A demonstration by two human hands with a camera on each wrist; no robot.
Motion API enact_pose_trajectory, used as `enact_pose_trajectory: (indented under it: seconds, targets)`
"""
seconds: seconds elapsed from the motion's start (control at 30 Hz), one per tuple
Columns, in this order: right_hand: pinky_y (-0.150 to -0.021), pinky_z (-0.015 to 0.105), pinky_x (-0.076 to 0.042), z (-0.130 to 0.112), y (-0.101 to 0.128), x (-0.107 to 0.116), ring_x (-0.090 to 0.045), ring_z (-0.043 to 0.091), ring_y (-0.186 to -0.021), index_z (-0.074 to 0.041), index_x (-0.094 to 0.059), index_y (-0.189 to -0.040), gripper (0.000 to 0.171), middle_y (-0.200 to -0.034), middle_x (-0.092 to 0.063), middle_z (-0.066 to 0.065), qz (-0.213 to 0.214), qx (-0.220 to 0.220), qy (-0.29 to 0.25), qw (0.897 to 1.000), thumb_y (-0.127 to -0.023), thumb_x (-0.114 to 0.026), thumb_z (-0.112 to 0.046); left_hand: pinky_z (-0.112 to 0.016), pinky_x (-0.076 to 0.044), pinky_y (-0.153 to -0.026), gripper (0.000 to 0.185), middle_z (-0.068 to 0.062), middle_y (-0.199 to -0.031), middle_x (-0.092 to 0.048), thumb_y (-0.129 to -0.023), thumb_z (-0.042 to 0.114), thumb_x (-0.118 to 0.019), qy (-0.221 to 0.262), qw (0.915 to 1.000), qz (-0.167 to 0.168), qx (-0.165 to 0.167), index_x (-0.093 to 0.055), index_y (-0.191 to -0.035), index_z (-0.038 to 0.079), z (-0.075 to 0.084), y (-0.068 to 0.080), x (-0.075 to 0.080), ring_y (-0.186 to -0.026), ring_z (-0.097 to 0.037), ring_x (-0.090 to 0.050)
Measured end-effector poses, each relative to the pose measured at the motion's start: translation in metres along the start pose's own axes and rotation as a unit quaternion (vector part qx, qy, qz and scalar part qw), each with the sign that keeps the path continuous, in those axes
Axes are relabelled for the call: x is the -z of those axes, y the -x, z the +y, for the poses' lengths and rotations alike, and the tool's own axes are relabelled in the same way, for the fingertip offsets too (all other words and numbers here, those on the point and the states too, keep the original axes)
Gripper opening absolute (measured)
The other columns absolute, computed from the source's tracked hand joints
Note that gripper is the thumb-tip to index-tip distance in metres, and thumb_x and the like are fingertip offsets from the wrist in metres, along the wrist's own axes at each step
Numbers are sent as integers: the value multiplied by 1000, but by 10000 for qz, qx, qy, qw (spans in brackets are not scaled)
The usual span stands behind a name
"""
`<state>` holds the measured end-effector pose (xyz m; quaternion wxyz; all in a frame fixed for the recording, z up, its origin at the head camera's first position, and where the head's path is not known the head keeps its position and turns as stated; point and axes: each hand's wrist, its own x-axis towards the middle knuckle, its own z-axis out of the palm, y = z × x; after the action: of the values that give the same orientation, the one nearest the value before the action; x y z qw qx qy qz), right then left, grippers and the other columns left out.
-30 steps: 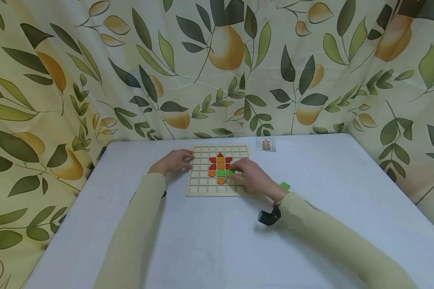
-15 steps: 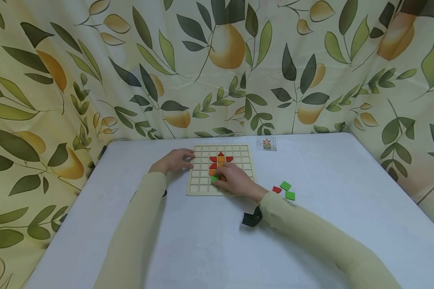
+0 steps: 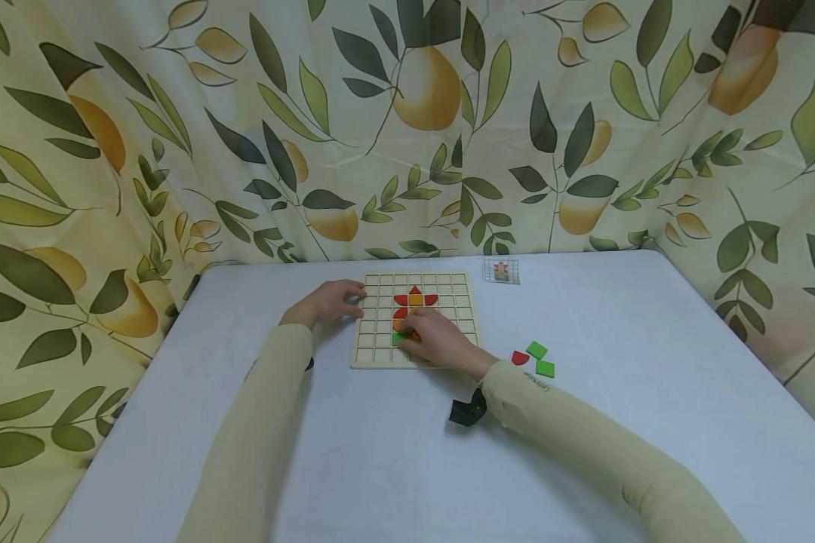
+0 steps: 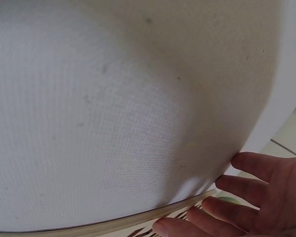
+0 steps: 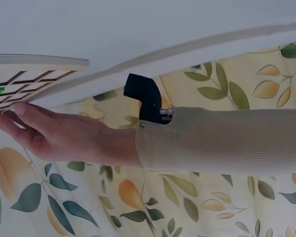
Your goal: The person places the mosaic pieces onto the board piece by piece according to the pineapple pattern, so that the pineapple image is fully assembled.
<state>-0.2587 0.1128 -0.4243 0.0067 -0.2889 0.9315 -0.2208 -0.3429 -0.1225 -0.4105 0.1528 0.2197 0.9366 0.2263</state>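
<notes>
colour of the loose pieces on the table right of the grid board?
Two green square pieces and one red piece, clearest in the head view.

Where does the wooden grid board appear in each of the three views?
Head: the wooden grid board lies centre, on the white table, between the hands.
Left wrist: only its pale edge shows at the bottom, beside the left hand.
Right wrist: its corner is at upper left, the picture being upside down.
Shared landmark: the left hand resting at the board's edge.
</notes>
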Motion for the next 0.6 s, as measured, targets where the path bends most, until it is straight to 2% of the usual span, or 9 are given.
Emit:
enact_pose_trajectory:
  seconds: [0.17,0.43,0.6]
  targets:
    - [-83,26,-48,2,0,-1,-52,12,-90,-12,-68,-100,22,-97,-63,-2,33,25,-42,10000,-83,-67,-25,-40,-25,-114,44,-4,-142,-42,-84,22,-66,11,10000,-21,49,-56,-125,9,-1,-2,-1,-136,-24,-31]
    - [-87,30,-47,7,4,1,-54,14,-94,-11,-66,-106,27,-102,-64,0,196,20,-206,9996,-83,-67,-26,-40,-24,-114,42,-6,-141,-43,-84,22,-66,-30,10000,5,-43,-57,-123,7,-2,-3,-2,-136,-25,-31]
    - [-81,29,-48,10,11,8,-53,14,-88,-9,-66,-107,29,-98,-62,1,248,-238,-414,9986,-83,-67,-26,-40,-23,-114,42,-6,-143,-42,-84,22,-66,-37,10000,-30,27,-57,-123,8,1,-3,-1,-137,-26,-29]
